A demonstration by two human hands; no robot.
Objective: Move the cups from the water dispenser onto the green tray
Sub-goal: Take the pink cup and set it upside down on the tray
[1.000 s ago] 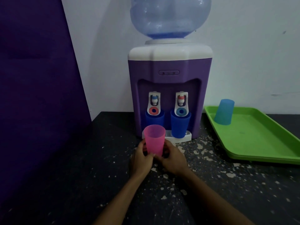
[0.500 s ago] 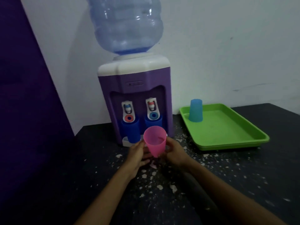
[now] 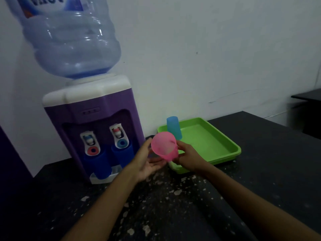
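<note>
Your right hand (image 3: pixel 186 156) pinches the translucent pink plastic cup (image 3: pixel 164 147), tilted, above the green plastic tray's (image 3: pixel 217 145) near corner. Your left hand (image 3: pixel 147 162) lies open beneath it, fingers spread. Two dark blue cups (image 3: pixel 102 165) stand under the purple dispenser's (image 3: pixel 90 119) taps.

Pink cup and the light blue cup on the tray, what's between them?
Nothing: in the head view the pink cup overlaps the light blue cup.

Right hand (image 3: pixel 186 156) grips the tilted pink cup (image 3: pixel 165 146) at the near left corner of the green tray (image 3: pixel 224 148). Left hand (image 3: pixel 147 160) is open beside it. Two blue cups (image 3: pixel 102 164) stand under the water dispenser (image 3: pixel 93 110) taps.
</note>
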